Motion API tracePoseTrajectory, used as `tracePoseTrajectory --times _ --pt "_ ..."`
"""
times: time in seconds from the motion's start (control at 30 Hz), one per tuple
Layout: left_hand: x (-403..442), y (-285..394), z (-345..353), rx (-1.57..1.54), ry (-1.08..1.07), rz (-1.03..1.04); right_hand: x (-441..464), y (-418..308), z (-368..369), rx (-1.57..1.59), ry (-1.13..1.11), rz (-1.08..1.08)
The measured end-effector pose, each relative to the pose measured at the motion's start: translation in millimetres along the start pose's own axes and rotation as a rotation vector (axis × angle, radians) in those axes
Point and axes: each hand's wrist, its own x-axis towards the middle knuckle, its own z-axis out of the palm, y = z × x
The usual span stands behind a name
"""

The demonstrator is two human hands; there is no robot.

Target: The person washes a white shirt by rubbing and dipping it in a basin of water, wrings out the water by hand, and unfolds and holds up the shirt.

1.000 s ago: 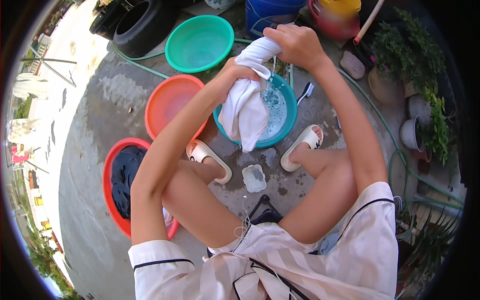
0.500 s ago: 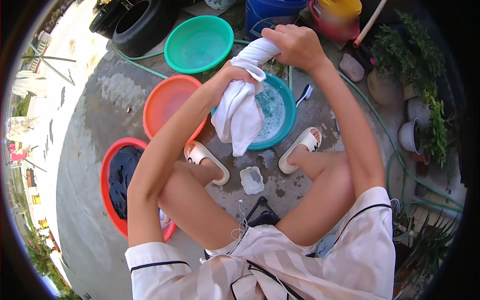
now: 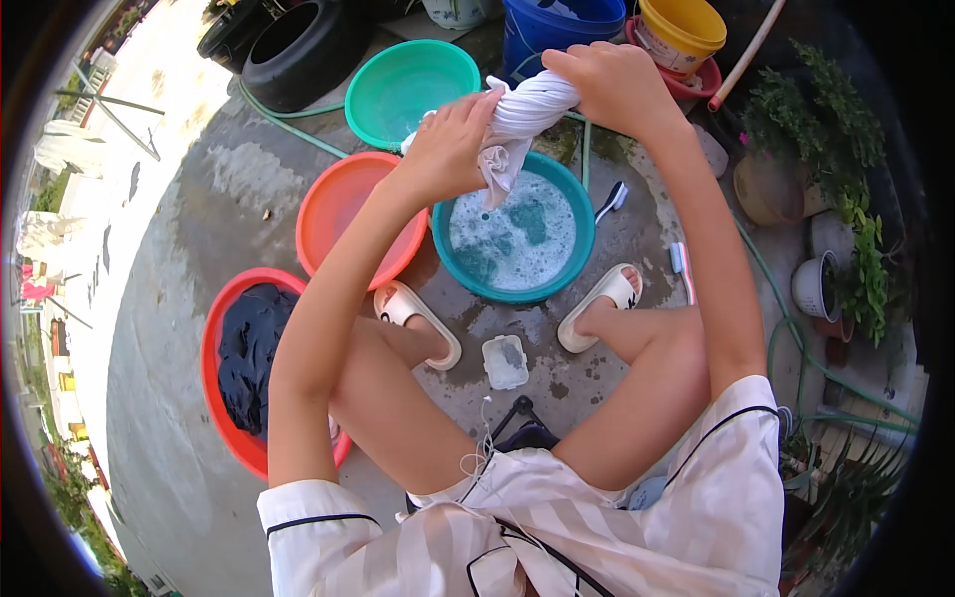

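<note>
Left hand (image 3: 453, 144) is wrapped around 1 end of a white cloth (image 3: 532, 109), and the right hand (image 3: 615, 88) has a closed grip on the other end, so the stretch between those 2 is twisted up like rope. Cloth's held up around the far side of the teal basin (image 3: 517, 296), with a loose flap hanging beside the left hand. Teal basin's got sudsy water (image 3: 522, 234) in it. Just right of it there's a white-bristled brush (image 3: 614, 199), then a red-and-white brush (image 3: 682, 265) farther right and nearer. Left of the teal basin: an orange basin (image 3: 338, 214), a green basin (image 3: 408, 85) beyond that, and nearer, a red basin (image 3: 244, 450) holding dark fabric (image 3: 254, 348). On its near side, 1 small box (image 3: 505, 363) sits by 2 cream sandals (image 3: 428, 330). Blue bucket (image 3: 557, 40) stands behind it.
</note>
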Motion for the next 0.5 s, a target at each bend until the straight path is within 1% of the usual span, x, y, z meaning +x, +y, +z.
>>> tracePoseTrajectory --times 0.1,0.13,0.23,0.33,0.43,0.47,0.5 --pt "-8 -18 -37 -0.234 -0.424 -0.178 5 6 -9 -0.04 -0.009 0.034" --pt "-11 -22 -50 -0.243 -0.529 -0.251 6 8 -12 -0.05 -0.012 0.047" --pt "-8 -23 -46 -0.268 -0.088 -0.209 10 9 -20 -0.066 -0.013 0.064" --pt "6 -6 -29 -0.164 0.128 -0.038 15 7 -32 -0.092 -0.065 -0.033" --pt "14 10 -17 -0.603 -0.035 -0.089 24 -10 -67 -0.051 0.133 -0.175" --pt "18 11 -15 -0.622 -0.087 -0.076 26 -15 -74 -0.029 0.199 -0.193" --pt "21 13 -17 -0.676 -0.034 -0.05 28 -20 -79 -0.006 0.265 -0.211"
